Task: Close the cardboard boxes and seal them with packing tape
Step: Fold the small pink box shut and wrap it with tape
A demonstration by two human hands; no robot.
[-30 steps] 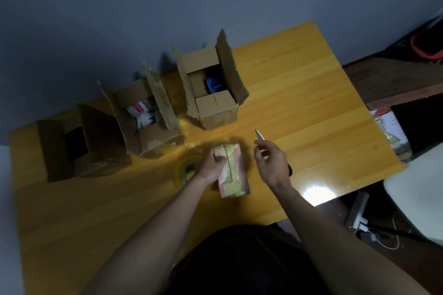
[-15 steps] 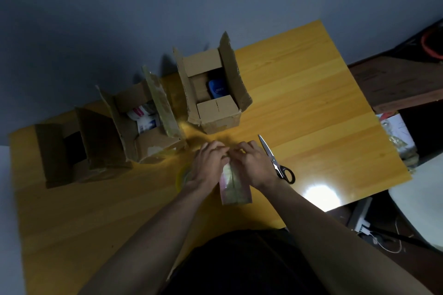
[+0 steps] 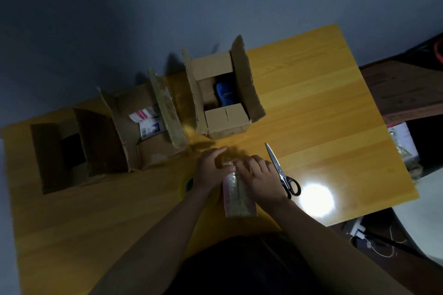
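A: What is being done at the near edge of the desk (image 3: 311,93)?

B: A small box (image 3: 237,196), already wrapped in shiny tape, is pressed from both sides. The left hand (image 3: 209,170) is laid on its far left corner with the fingers fairly straight; the right hand (image 3: 260,177) is curled over the top right edge. The tape is probably being smoothed down so that it sticks.

A: Is the box gripped?

B: By the right hand it appears to be held, though whether the thumb is wrapped under cannot be told. The left seems only to press.

A: And the tools?

B: The scissors (image 3: 281,171) are laid just beside the right hand, within reach for the next cut. The tape roll (image 3: 187,184) is partly hidden behind the left wrist.

A: What is left?

B: Three boxes are lined up along the far side with flaps up: one with a blue item (image 3: 225,93), a middle box (image 3: 143,124) with printed packets, and a dark box (image 3: 64,151) at the left. None is sealed yet, it is judged.
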